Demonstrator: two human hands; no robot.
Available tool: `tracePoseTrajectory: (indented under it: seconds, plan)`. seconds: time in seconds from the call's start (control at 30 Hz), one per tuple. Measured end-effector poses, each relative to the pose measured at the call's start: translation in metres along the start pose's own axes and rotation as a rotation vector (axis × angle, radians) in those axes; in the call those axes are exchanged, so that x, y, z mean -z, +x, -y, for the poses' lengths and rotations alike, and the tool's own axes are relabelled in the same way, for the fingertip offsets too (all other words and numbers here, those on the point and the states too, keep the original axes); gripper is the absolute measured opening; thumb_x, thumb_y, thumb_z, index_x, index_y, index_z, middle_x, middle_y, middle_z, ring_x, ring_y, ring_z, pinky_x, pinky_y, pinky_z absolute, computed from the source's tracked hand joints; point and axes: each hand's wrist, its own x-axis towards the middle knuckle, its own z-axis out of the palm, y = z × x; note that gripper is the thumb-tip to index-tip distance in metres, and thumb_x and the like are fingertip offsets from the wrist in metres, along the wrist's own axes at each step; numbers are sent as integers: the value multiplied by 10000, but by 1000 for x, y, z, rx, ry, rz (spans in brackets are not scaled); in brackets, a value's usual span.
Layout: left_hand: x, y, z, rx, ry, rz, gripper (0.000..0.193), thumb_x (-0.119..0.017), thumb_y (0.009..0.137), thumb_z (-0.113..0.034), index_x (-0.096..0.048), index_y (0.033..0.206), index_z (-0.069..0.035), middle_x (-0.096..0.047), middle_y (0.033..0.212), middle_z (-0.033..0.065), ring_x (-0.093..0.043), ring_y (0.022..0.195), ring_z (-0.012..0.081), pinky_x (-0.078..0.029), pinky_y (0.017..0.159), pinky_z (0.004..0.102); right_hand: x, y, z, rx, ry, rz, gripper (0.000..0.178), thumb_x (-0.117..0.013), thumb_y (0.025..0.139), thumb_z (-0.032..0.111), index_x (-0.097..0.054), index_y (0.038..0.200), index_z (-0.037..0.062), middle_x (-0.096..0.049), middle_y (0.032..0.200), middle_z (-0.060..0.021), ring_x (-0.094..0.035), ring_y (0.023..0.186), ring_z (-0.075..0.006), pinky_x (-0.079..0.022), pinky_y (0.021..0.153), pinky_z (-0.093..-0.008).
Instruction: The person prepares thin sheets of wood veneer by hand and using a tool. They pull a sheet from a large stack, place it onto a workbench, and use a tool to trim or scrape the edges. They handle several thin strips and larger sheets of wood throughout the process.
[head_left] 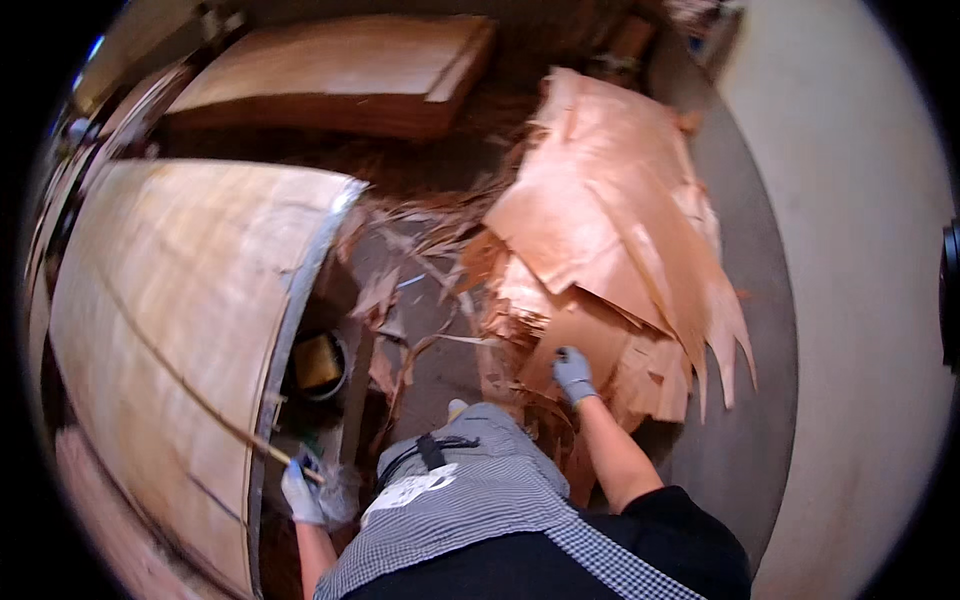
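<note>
My left hand [302,497], in a pale glove, is closed round a thin wooden stick [190,388]. The long stick slants up and left over a broad pale wood sheet [180,260]. Clear, crumpled-looking plastic [343,492] shows beside that hand. My right hand [573,375], in a grey glove with dark fingertips, is over the near end of a pile of reddish veneer sheets [610,220]. Its fingers look curled, and what they hold, if anything, is hidden. The veneer sheets lie unevenly fanned, with torn, jagged edges at the near right.
Behind stands a thick stack of wood sheets [330,75]. Torn veneer strips [425,250] litter the floor between the piles. A round container with a yellowish block [317,362] sits beside the pale sheet's edge. A light floor area [840,250] lies at the right.
</note>
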Motion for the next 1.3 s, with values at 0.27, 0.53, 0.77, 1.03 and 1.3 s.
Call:
tracePoseTrajectory:
  seconds: [0.27, 0.53, 0.77, 1.03, 1.3]
  plan:
    - [30, 54, -115, -243, 274, -410, 288, -552, 768, -291, -653, 849, -34, -577, 669, 32, -512, 544, 130, -433, 489, 260, 31, 61, 4, -337, 562, 262, 268, -443, 843, 71, -459, 1110, 51, -574, 731, -101, -525, 463, -162, -426, 359, -281]
    - [-95, 53, -114, -344, 708, -141, 294, -491, 808, -101, -577, 1069, 4, -628, 958, 116, -587, 845, 202, -467, 768, 316, 33, 52, 3, -261, 433, 422, 290, -450, 838, 68, -456, 1127, 45, -581, 755, -100, -550, 481, -170, -431, 357, -263]
    - [-135, 28, -135, -444, 1449, -509, 583, -628, 701, -230, -436, 1242, -132, -293, 1330, 204, -289, 1216, 379, -271, 990, 473, 59, 6, -9, -288, 387, 337, 333, -397, 823, 21, -442, 1152, 44, -595, 758, -115, -545, 470, -172, -433, 366, -278]
    - [-222, -9, -73, -917, 1559, 156, 647, -651, 650, -167, -416, 1243, -61, -334, 1326, 180, -280, 1234, 358, -226, 1014, 444, 154, 26, -17, -342, 581, -237, 456, -433, 820, 10, -362, 1269, 54, -589, 784, -103, -541, 507, -135, -430, 394, -228]
    - [-283, -78, 11, -841, 1585, 484, 586, -622, 643, -162, -461, 1196, -55, -381, 1296, 173, -344, 1185, 364, -273, 984, 455, 290, 160, -106, -382, 620, -640, 543, -430, 798, 7, -311, 1319, 107, -580, 842, -143, -550, 529, -193, -428, 402, -288]
